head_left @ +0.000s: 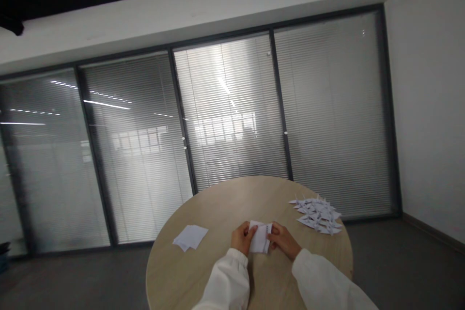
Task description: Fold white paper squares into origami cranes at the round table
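Note:
Between my two hands is a small white sheet of paper (pixel 259 238), partly folded over along its right side, with a row of small dark marks near its top right. My left hand (pixel 241 237) pinches the left edge, its thumb lying on the paper's face. Closed on the right edge is my right hand (pixel 283 240). Off to the left on the table lies a small stack of white paper squares (pixel 191 237). A heap of folded white paper pieces with pointed tips (pixel 318 215), which look like paper cranes, sits to the right.
The round wooden table (pixel 254 193) has its curved far edge close to a glass partition with blinds (pixel 232 121). A white wall (pixel 428 106) stands at the right. Grey floor (pixel 90 281) surrounds the table.

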`<state>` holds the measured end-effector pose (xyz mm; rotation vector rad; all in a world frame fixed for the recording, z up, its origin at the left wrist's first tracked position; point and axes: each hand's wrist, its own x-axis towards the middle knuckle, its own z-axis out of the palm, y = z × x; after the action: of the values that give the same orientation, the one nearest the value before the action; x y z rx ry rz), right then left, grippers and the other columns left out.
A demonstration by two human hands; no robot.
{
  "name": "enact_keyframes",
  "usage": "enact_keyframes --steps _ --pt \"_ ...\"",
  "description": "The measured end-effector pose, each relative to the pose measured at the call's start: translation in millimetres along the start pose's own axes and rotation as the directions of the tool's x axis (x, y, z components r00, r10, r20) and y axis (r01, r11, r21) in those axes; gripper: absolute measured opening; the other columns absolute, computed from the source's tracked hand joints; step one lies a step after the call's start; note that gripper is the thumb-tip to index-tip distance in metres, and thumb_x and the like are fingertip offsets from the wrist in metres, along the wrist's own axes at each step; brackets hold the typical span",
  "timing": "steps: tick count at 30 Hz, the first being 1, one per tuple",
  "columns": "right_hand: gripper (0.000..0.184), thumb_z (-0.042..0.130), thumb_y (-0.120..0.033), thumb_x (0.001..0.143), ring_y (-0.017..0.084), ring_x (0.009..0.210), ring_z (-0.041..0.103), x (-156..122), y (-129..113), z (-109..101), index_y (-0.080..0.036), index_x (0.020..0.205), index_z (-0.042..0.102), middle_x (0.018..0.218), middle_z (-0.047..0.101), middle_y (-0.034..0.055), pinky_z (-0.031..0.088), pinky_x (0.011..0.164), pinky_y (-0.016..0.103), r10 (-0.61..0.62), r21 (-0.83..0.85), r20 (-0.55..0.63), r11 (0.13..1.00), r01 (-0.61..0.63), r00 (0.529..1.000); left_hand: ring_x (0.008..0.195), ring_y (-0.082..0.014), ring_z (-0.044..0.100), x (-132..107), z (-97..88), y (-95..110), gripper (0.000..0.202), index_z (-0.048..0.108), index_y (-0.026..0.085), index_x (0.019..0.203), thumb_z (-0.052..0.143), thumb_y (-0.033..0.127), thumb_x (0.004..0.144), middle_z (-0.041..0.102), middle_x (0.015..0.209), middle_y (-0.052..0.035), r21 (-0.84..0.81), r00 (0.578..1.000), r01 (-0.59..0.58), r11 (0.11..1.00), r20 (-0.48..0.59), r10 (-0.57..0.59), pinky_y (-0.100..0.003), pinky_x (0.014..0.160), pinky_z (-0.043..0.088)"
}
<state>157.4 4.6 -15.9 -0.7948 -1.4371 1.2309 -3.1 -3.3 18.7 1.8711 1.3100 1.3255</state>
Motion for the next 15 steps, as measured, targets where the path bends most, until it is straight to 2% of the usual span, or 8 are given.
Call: enact_keyframes --steps 4,8,11,15 --pt "0.031 0.063 -0.028 0.057 0.017 0.062 0.059 -4 -7 2 -0.016 0.084 0.055 0.073 0.064 0.0033 0.044 0.052 0.025 -0.010 0.081 0.065 0.997 0.004 0.998 0.042 -0.0081 0.038 3 -2.0 -1 0.031 0.061 0.014 0.066 0.055 0.044 0.065 0.046 0.044 0.0044 -0.052 0.997 0.054 0.997 -0.056 -0.057 -0.019 0.042 0.027" --pt "0.031 0.068 -0.031 0.055 0.018 0.061 0.059 -6 -10 3 -0.014 0.080 0.060 0.069 0.065 0.0043 0.045 0.059 0.029 -0.045 0.103 0.086 0.994 0.036 0.995 0.037 -0.0065 0.033 5 -2.6 -3 0.034 0.060 0.014 0.062 0.058 0.048 0.060 0.038 0.038 0.0067 -0.153 0.991 0.101 0.983 -0.075 -0.113 -0.018 0.038 0.024" --pt "0.031 0.069 -0.036 0.054 0.018 0.059 0.058 -5 -9 2 -0.013 0.074 0.062 0.063 0.063 0.0036 0.044 0.057 0.028 -0.048 0.059 0.072 0.997 0.043 0.996 0.037 -0.0068 0.036 8 -2.0 -8 0.039 0.059 0.013 0.061 0.061 0.051 0.056 0.041 0.038 0.0059 -0.279 0.983 0.140 0.950 -0.079 -0.168 -0.018 0.038 0.026" --pt "0.035 0.070 -0.041 0.053 0.017 0.056 0.057 -4 -7 1 -0.012 0.071 0.063 0.060 0.062 0.0031 0.044 0.057 0.029 -0.045 0.019 0.076 0.999 0.043 0.996 0.040 -0.0092 0.045 10 -1.5 -14 0.043 0.060 0.011 0.065 0.065 0.052 0.052 0.053 0.044 0.0020 -0.439 0.974 0.170 0.882 -0.058 -0.217 -0.019 0.040 0.034"
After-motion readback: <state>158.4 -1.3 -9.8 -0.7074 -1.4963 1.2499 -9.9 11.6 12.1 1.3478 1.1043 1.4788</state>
